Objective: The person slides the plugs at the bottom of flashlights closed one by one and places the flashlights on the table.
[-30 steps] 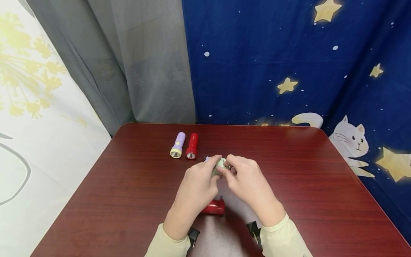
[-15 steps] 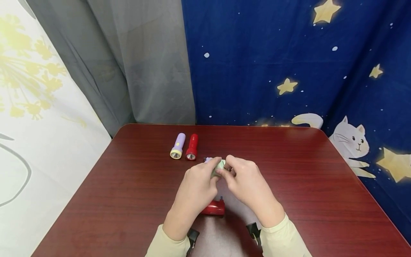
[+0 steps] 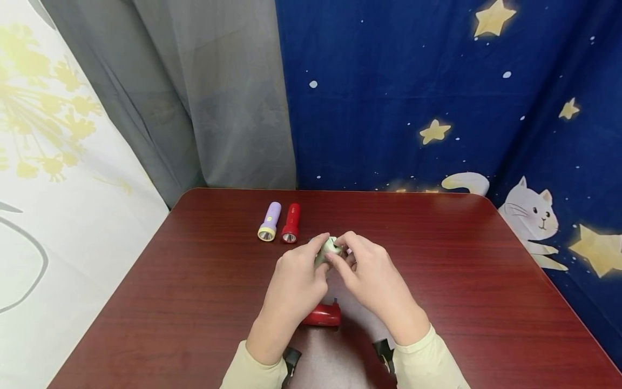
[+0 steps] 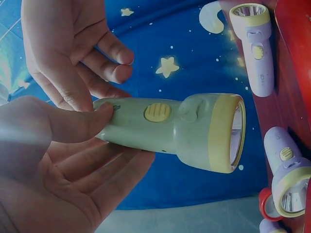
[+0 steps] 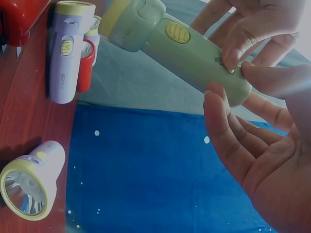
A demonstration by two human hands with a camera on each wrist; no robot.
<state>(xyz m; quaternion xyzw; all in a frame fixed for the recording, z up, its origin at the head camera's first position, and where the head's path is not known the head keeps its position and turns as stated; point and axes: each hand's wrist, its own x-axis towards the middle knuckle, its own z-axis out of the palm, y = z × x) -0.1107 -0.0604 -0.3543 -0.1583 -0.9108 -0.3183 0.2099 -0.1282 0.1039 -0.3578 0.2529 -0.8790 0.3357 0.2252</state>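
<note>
A pale green flashlight (image 4: 138, 127) with a yellow rim and a yellow switch is held up between both hands over the table. My left hand (image 3: 295, 278) pinches its body near the tail, the thumb lying on top. Thumb and fingertip of my right hand (image 3: 376, 275) pinch the tail end, seen best in the right wrist view. Most of the green flashlight (image 3: 332, 247) is hidden by the fingers in the head view. A glossy red object (image 3: 324, 314) with metal prongs lies below the hands, partly covered by the left one.
On the dark red table (image 3: 194, 292), a purple flashlight (image 3: 269, 221) and a red flashlight (image 3: 291, 222) lie side by side at the back. Two more purple flashlights, one (image 5: 34, 179) lower left and one (image 5: 65, 58) upper left, show in the right wrist view. Curtains (image 3: 389, 97) hang behind.
Both hands have shifted slightly left with the green flashlight, which has turned a little. The left hand now hides most of the purple part that showed behind it.
</note>
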